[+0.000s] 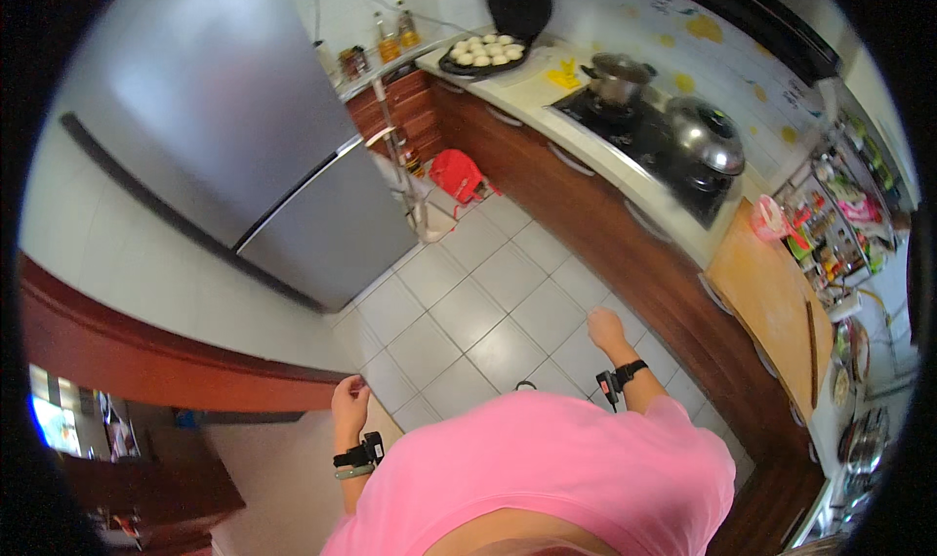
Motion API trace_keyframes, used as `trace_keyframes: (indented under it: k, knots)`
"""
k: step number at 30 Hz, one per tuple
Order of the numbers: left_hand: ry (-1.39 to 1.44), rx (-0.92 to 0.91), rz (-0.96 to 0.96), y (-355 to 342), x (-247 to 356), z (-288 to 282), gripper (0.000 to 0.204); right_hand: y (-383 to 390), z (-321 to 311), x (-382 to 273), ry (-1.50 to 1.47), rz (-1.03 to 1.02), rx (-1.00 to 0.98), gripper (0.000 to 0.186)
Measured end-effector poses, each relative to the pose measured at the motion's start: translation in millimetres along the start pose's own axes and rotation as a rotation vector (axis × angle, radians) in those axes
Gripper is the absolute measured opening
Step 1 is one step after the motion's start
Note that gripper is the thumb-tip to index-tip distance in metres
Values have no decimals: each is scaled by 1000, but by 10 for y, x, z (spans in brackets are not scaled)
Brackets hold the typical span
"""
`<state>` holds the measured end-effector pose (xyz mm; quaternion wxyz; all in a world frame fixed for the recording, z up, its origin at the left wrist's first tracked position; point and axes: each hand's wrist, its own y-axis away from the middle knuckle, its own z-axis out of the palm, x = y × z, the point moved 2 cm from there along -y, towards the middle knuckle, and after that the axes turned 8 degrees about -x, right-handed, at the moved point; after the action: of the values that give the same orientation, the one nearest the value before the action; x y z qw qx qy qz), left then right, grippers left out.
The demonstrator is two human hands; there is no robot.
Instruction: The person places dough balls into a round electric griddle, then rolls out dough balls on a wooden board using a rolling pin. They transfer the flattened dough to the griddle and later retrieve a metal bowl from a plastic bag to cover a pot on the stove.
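Note:
My left hand [348, 397] hangs beside the red-brown doorway edge [195, 349], its fingers curled; a small dark spot shows at them, too small to make out. My right hand [607, 329] hangs closed over the tiled floor [473, 288], left of the wooden cabinet fronts [527, 185]; what it holds, if anything, is hidden. On the counter to the right lies a wooden board [761, 292] with a long thin rolling pin [812, 354] and a pink container [769, 219]. A black stovetop [634, 136] carries a pot [620, 81] and a domed steel lid [705, 126].
A silver fridge [327, 234] stands on the left. An open electric pan [480, 60] holding several pale dough rounds is at the far counter end. A red bag [454, 175] and an upright mop-like pole [392, 131] stand by the corner. A rack of jars [844, 224] lines the right wall.

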<state>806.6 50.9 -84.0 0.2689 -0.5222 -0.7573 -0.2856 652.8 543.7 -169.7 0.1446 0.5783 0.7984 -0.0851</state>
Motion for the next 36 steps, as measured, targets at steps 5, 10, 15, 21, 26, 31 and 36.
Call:
trace_keyframes:
  k: [5,10,15,21,26,31,36]
  knots:
    - [25,169,-242,740,-685,-509,32,-625,89,-1000,-181,-10,-45,14]
    - [105,320,-414,1387,-1270,-977,32,-870,383,-2158,-426,-120,-203,14]
    - [71,477,-471,1932,-1520,-1152,28,-1027,647,-3141,-415,-392,-280,21]
    - [91,716,-551,1849,-1708,-1136,28,-1437,998,-3652,-279,-652,-538,24]
    - [169,794,-727,1889,-1759,-1162,30,-1602,1264,-3927,-180,-667,-975,17]
    - [192,954,-833,1996,-1947,-1322,31,-1844,1693,-4716,125,-1372,-1133,18]
    - [178,1154,-1117,2679,-2339,-1071,30,-1956,2239,-5453,319,-1191,-1274,22]
